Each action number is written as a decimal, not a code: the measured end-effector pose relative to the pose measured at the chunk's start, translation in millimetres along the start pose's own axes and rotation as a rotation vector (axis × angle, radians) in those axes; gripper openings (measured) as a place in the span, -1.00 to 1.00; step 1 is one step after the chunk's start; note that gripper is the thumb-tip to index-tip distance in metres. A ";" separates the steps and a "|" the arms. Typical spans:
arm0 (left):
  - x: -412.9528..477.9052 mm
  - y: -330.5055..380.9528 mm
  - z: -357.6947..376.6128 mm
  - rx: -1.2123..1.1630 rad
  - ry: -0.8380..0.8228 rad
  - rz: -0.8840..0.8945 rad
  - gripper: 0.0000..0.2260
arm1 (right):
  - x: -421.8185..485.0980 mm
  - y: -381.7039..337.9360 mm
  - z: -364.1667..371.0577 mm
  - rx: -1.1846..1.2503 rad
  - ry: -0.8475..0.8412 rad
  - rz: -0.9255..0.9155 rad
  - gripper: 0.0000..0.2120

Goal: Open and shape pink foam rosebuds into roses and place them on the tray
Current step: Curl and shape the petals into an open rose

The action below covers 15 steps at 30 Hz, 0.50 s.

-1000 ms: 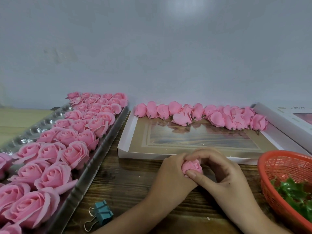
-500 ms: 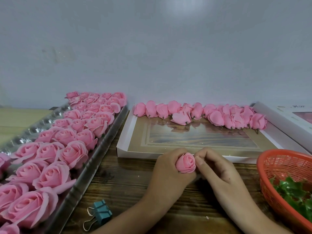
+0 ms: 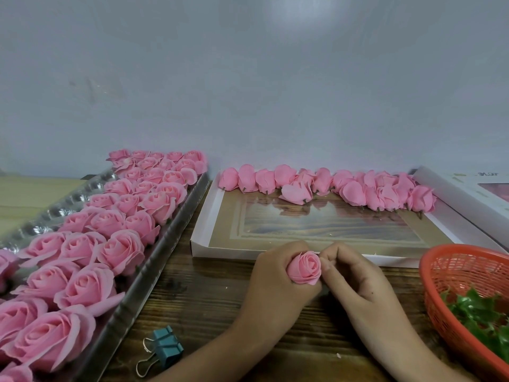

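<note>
Since a second ago, the pink foam rosebud is uncovered and turned toward the camera; it is gripped by the curled left hand and pinched at its right edge by the right hand, above the dark wooden tabletop. Opened roses are packed on the silver tray at left; closed buds are lined in a shallow white box against the plain grey wall.
</note>
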<state>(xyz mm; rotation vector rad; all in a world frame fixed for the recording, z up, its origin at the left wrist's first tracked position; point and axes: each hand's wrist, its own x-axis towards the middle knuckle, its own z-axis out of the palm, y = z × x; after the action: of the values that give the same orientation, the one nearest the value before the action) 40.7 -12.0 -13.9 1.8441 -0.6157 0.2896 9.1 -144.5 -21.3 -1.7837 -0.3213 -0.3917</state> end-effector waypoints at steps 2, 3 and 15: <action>0.1 0.5 -0.1 -0.006 0.011 0.000 -0.73 | 0.2 0.7 -0.4 -0.003 0.002 0.002 -0.83; 0.1 0.6 -0.2 -0.010 0.016 0.004 -0.71 | 0.3 1.3 -0.6 -0.003 0.001 0.001 -0.84; -0.3 -1.5 0.4 -0.052 0.000 0.007 -0.66 | 1.5 3.5 -2.5 -0.030 0.116 -0.070 -0.91</action>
<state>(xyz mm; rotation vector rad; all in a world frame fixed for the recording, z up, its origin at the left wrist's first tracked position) 41.3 -11.9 -15.4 1.7929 -0.6242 0.2755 11.7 -147.7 -23.1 -1.7741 -0.2976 -0.5503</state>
